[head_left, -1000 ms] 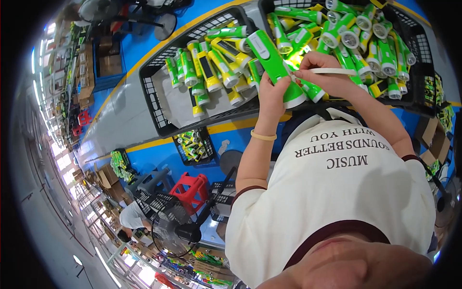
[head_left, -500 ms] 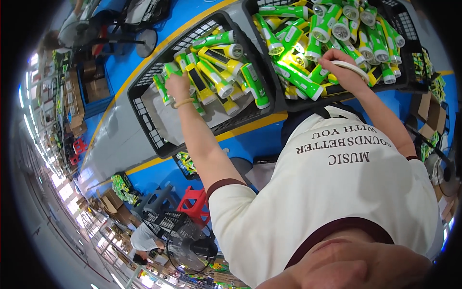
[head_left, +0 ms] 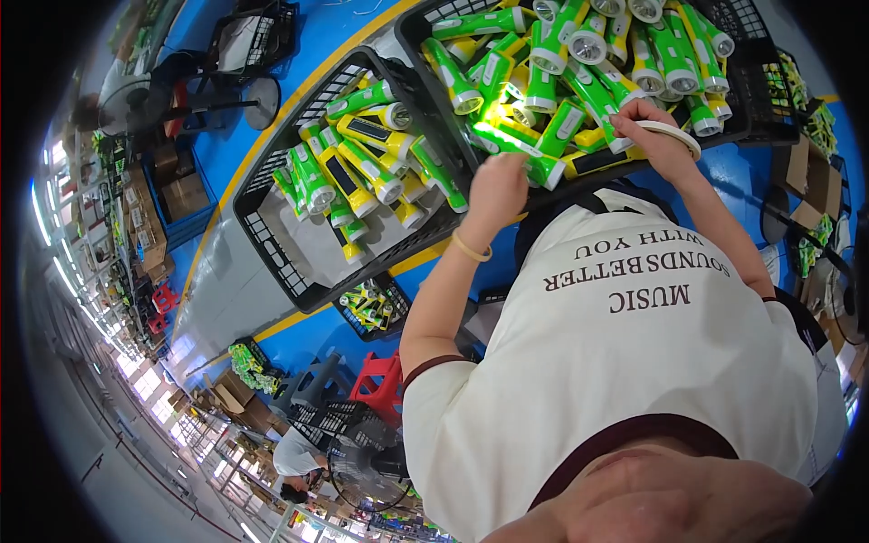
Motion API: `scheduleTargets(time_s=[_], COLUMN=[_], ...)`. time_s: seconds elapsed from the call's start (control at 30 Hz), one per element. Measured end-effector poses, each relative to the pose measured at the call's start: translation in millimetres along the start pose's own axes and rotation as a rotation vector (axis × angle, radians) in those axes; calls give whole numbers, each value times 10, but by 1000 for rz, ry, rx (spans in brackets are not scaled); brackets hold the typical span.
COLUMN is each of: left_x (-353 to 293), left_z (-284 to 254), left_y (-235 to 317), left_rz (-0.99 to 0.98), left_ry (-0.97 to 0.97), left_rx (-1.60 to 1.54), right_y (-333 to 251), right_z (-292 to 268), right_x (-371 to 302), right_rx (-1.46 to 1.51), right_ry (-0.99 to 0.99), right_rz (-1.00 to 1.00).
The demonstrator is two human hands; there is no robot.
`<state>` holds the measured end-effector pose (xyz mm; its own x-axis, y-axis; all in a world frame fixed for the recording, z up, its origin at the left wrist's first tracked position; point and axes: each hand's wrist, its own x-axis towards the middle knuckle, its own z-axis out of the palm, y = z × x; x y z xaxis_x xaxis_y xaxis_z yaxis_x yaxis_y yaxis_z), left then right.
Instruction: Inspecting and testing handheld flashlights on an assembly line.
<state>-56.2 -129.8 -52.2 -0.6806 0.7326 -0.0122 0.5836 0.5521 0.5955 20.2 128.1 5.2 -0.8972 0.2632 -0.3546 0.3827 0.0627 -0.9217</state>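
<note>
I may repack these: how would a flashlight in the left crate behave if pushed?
A flashlight there looks stiff, its casing unbent. Its round head might invite rolling, though the crowded pile would probably limit that.

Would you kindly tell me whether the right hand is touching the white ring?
Touching: the head view shows the white ring lying against the back of the right hand.
</note>
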Motion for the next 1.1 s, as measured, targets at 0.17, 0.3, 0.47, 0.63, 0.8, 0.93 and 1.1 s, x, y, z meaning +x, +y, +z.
scheduleTargets(time_s=[0.17, 0.3, 0.47, 0.63, 0.8, 0.93, 1.1], left_x=[504, 816, 982, 1026, 1217, 1432, 1613], left_z=[178, 467, 626, 434, 262, 264, 329], left_y=[-282, -225, -240, -230, -110, -301, -295], left_rz=[-129, -219, -355, -339, -203, -7, 124], left_ry=[204, 1, 16, 225, 168, -109, -228], left_rx=[41, 350, 217, 17, 310, 701, 927], right_y=[69, 10, 93, 110, 146, 187, 209], right_z=[-105, -197, -411, -593, -718, -778, -890], right_x=[47, 20, -15, -85, -145, -160, -135], right_rx=[44, 40, 79, 71, 66, 65, 110], right_ry=[-64, -94, -75, -53, -33, -29, -31], right_rz=[-17, -30, -42, 7, 38, 63, 72])
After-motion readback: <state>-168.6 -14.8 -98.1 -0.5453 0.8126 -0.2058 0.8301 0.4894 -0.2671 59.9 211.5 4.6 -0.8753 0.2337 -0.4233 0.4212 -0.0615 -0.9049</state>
